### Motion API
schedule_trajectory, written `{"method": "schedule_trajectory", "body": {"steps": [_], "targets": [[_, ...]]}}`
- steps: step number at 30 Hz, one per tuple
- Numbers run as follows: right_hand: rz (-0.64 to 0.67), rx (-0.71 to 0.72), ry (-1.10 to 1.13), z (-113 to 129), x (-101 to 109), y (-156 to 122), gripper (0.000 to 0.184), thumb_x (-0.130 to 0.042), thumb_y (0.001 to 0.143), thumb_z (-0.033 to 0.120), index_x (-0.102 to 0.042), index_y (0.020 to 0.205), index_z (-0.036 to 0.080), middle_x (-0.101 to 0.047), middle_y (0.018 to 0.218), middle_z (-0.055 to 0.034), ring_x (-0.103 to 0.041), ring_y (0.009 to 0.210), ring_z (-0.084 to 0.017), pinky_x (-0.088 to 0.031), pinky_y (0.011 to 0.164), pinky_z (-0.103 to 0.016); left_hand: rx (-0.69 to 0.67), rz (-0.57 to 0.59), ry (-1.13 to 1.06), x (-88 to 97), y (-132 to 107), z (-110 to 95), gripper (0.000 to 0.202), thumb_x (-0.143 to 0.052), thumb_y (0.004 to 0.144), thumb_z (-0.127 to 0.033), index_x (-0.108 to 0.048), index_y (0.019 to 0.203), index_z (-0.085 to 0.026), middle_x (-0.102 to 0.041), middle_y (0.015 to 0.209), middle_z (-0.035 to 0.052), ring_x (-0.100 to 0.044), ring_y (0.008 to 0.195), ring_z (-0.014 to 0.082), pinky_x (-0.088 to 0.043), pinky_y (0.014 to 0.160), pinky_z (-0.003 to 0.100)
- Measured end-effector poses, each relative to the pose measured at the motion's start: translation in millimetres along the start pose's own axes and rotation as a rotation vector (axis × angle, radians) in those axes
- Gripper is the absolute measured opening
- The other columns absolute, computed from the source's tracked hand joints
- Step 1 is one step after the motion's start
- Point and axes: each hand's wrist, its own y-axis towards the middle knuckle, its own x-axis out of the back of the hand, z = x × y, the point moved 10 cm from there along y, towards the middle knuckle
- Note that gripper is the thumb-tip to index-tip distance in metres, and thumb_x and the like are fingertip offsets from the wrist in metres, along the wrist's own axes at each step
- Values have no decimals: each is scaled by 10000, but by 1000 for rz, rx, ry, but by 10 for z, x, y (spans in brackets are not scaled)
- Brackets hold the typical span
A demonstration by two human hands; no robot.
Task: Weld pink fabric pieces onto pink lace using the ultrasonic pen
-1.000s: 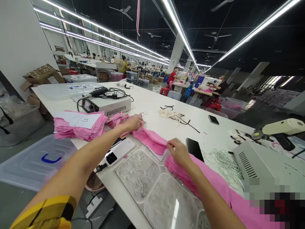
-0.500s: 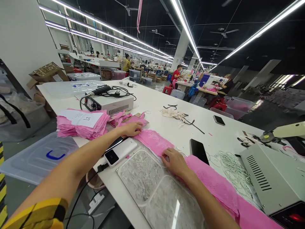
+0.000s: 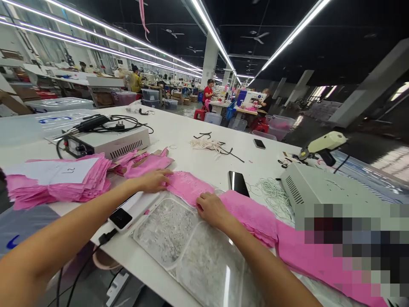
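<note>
A strip of pink lace fabric [image 3: 188, 187] lies flat on the white table [image 3: 191, 128]. My left hand [image 3: 156, 179] rests on the strip's far left end, fingers stretched flat. My right hand [image 3: 212, 209] presses down on its near right end, fingers lying on the cloth and holding nothing. Just right of that hand a thick pile of the same pink lace pieces [image 3: 255, 217] runs toward the lower right. Under my right wrist sits a clear plastic tray [image 3: 179, 238].
A pink stack with a paper label [image 3: 57, 183] lies at left, behind it a grey control box [image 3: 108, 143] with cables. There is a white power bank [image 3: 128, 211] under my left forearm. A black phone [image 3: 238, 183], coiled white cord [image 3: 275, 196] and another grey machine [image 3: 319, 187] are at right. People work far off.
The strip, held up between both hands a second ago, now lies flat on the table. Both hands came down onto it. The view has swung to the right.
</note>
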Motion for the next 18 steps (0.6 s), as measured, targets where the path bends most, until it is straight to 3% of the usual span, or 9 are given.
{"method": "schedule_trajectory", "body": {"steps": [3, 6, 9, 12, 15, 18], "targets": [[-112, -37, 89, -156, 236, -218, 116, -587, 930, 252, -653, 981, 172, -667, 1045, -44, -620, 1018, -171, -518, 907, -371, -40, -24, -26, 127, 79, -213, 107, -621, 845, -195, -727, 857, -187, -627, 1302, 106, -599, 1184, 273, -450, 1041, 394], [-256, -140, 172, -547, 502, -642, 180, -483, 935, 185, -663, 940, 201, -681, 1018, -54, -626, 970, -160, -513, 858, -310, -96, -40, -84, 162, 230, -632, 161, -568, 914, -223, -718, 875, -181, -665, 1192, 93, -644, 1068, 228, -477, 988, 346], [-336, -235, 231, -982, 621, -1112, 192, -483, 912, 270, -666, 915, 210, -692, 947, -60, -643, 829, -175, -530, 762, -330, -178, -29, -163, 52, 468, -1185, 132, -587, 943, -238, -711, 948, -192, -679, 1130, 73, -646, 1052, 196, -489, 967, 305], [-351, -292, 258, -1248, 587, -1423, 199, -536, 854, 343, -672, 903, 207, -702, 894, -63, -650, 796, -202, -533, 732, -359, -254, -8, -226, -110, 730, -1640, 174, -609, 962, -278, -663, 1068, -151, -647, 1186, 89, -631, 1068, 207, -522, 945, 400], [-331, -311, 277, -1310, 496, -1533, 226, -532, 840, 368, -687, 909, 219, -710, 942, -65, -655, 867, -217, -530, 769, -370, -300, 24, -272, -236, 907, -1858, 234, -594, 982, -326, -633, 1138, -157, -638, 1181, 85, -639, 1024, 200, -550, 900, 414], [-323, -319, 293, -1309, 448, -1536, 240, -499, 857, 376, -690, 889, 235, -707, 974, -62, -642, 914, -223, -517, 798, -377, -295, 35, -303, -275, 967, -1866, 252, -580, 990, -336, -622, 1173, -167, -632, 1187, 88, -642, 1002, 193, -560, 880, 398]]}}
